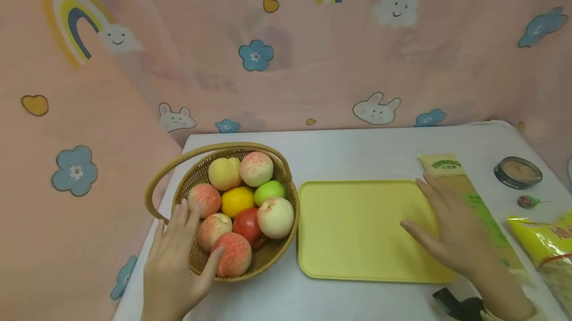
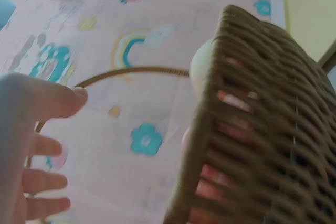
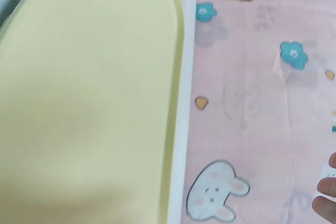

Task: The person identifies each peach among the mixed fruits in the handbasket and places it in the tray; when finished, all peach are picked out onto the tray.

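A wicker basket (image 1: pixel 291 241) with an arched handle holds several fruits: peaches (image 1: pixel 231 254), a yellow lemon-like fruit (image 1: pixel 238 202), a green fruit (image 1: pixel 270 191) and a red fruit (image 1: pixel 248 226). My left hand (image 1: pixel 176 264), fingers extended, is at the basket's near left side; whether it touches the rim I cannot tell. In the left wrist view, the basket's woven wall (image 2: pixel 262 124) stands beside the thumb. My right hand (image 1: pixel 456 229) hovers with fingers spread over the right end of a yellow tray (image 1: pixel 357 231), holding nothing.
Right of the tray lies a green and tan packet (image 1: pixel 447 164), partly behind my right hand. Farther right are a round tin (image 1: pixel 518 172), a small wrapped lollipop (image 1: pixel 529 201) and a yellow bag (image 1: pixel 542 241). A patterned pink cloth hangs behind the white table (image 1: pixel 348 154).
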Demonstrator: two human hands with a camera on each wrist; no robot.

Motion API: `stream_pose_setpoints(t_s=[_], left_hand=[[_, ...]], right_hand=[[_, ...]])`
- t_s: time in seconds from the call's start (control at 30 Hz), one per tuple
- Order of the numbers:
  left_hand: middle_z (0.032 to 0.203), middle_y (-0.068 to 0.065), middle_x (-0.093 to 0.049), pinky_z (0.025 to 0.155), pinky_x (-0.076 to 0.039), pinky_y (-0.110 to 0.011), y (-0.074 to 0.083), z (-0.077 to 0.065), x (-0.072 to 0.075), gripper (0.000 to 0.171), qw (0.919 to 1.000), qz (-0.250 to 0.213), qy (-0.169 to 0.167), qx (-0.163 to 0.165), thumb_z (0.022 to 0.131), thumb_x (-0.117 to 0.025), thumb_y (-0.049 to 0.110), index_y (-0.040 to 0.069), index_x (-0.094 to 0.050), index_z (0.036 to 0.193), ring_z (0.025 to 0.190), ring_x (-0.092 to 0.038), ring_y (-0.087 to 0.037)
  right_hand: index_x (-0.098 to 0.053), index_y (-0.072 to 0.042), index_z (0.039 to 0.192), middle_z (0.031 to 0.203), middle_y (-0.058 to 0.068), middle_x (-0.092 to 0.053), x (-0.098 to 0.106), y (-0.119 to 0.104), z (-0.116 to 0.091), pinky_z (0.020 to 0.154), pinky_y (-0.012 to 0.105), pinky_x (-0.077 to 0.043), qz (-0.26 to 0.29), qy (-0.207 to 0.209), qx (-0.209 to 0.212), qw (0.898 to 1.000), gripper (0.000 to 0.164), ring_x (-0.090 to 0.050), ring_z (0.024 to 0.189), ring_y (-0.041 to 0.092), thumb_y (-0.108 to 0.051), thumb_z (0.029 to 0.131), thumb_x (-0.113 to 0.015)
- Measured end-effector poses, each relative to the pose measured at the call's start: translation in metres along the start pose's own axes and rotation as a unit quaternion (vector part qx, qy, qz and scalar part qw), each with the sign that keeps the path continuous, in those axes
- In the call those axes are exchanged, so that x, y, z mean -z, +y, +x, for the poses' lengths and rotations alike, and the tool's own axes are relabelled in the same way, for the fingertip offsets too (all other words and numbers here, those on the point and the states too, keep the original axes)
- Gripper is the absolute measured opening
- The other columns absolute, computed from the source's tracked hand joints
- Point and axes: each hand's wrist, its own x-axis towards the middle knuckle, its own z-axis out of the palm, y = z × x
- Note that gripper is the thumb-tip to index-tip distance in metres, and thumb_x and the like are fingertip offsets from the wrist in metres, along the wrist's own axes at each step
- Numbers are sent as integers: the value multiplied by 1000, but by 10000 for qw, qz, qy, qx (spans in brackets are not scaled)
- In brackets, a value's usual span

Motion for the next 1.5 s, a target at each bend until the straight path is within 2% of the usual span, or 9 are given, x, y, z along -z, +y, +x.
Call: stream_pose_setpoints(t_s=[0.17, 0.27, 0.37, 0.53, 0.6, 0.83, 1.07, 1.13, 1.5], left_hand=[[132, -23, -54, 116, -25, -40, -14, -16, 4, 66, 9939, -585, 934, 60, 90, -54, 51, -3, -58, 126, 132, -46, -25], [131, -27, -54, 116, -25, -32, -27, -25, 5, 67, 9892, -848, 1176, 230, 89, -57, 49, -6, -57, 126, 133, -44, -22], [135, -26, -50, 114, -27, -23, -42, -30, 7, 64, 9875, -1068, 1040, 508, 88, -61, 43, -5, -53, 131, 134, -42, -19], [140, -21, -47, 109, -29, -13, -72, -33, 1, 65, 9798, -1716, 532, 876, 76, -73, 6, -1, -48, 136, 134, -39, -7], [141, -21, -46, 108, -30, -13, -82, -32, -7, 70, 9711, -2196, 319, 880, 71, -72, -6, -3, -47, 137, 134, -40, -6], [151, -6, -36, 106, -33, -11, -104, -25, -24, 65, 9236, -3650, -573, 1026, 78, -58, -19, -9, -39, 139, 137, -37, -8], [146, -11, -43, 105, -35, -14, -116, -30, -38, 59, 8557, -5063, -531, 928, 79, -48, -25, -15, -37, 136, 134, -40, -8], [146, -9, -44, 105, -36, -14, -119, -31, -39, 59, 8432, -5264, -512, 962, 79, -46, -25, -18, -35, 136, 134, -41, -8], [147, -2, -43, 103, -40, -16, -128, -36, -45, 59, 8375, -5285, -719, 1189, 81, -47, -21, -16, -32, 138, 133, -43, -8]], right_hand=[[-36, -8, 146, 149, 17, -36, -4, -13, 10, 113, 55, -25, 360, -7, 150, 9992, 85, -33, 136, 38, -41, 77, -74], [-34, -10, 147, 152, 14, -34, -6, -22, 16, 112, 56, -26, 576, -136, 196, 9981, 85, -33, 137, 36, -35, 77, -75], [-32, -13, 148, 153, 10, -32, -10, -34, 23, 108, 55, -31, 796, -218, 307, 9961, 87, -35, 135, 36, -30, 76, -77], [-35, -13, 147, 151, 6, -36, -16, -57, 39, 114, 26, -26, 1160, -145, 765, 9902, 87, -38, 135, 29, -26, 73, -79], [-36, -13, 147, 151, 5, -37, -17, -66, 46, 112, 16, -22, 1304, -165, 929, 9870, 86, -38, 135, 26, -25, 73, -79], [-36, -14, 146, 151, 4, -36, -22, -100, 76, 103, 48, -41, 1970, -615, 1466, 9674, 80, -37, 137, 23, -23, 78, -77], [-40, -11, 143, 147, 5, -42, -37, -141, 111, 107, 46, -39, 2911, -1169, 1962, 9290, 69, -42, 133, 20, -25, 83, -72], [-41, -10, 142, 145, 6, -44, -44, -155, 125, 107, 46, -39, 3133, -1374, 2038, 9173, 66, -43, 132, 20, -27, 85, -70], [-41, -9, 142, 143, 5, -46, -71, -228, 185, 107, 39, -40, 3245, -2382, 2145, 8899, 64, -46, 130, 21, -33, 88, -66]])
